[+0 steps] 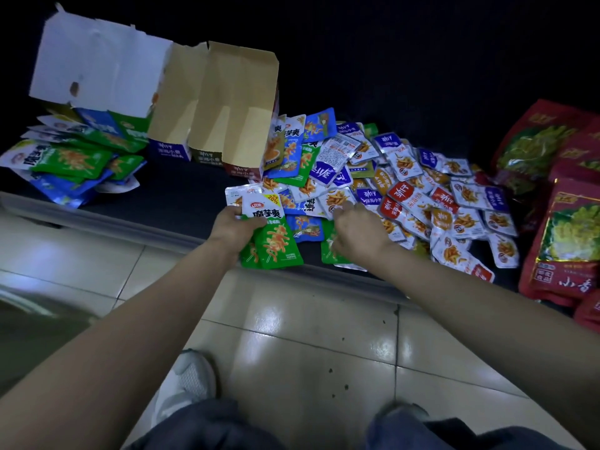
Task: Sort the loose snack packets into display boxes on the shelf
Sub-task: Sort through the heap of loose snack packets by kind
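A heap of loose snack packets in blue, green, red and white lies on the dark low shelf. My left hand grips a small stack of green packets at the shelf's front edge. My right hand reaches into the near side of the heap, fingers bent down onto a white packet; whether it grips one I cannot tell. Three open display boxes with raised flaps stand at the back left. A white-flapped box further left has green and blue packets spilling from it.
Large red bags are stacked on the shelf at the right. A metal shelf lip runs along the front. Below it is glossy tiled floor, with my shoes and knees at the bottom of the view.
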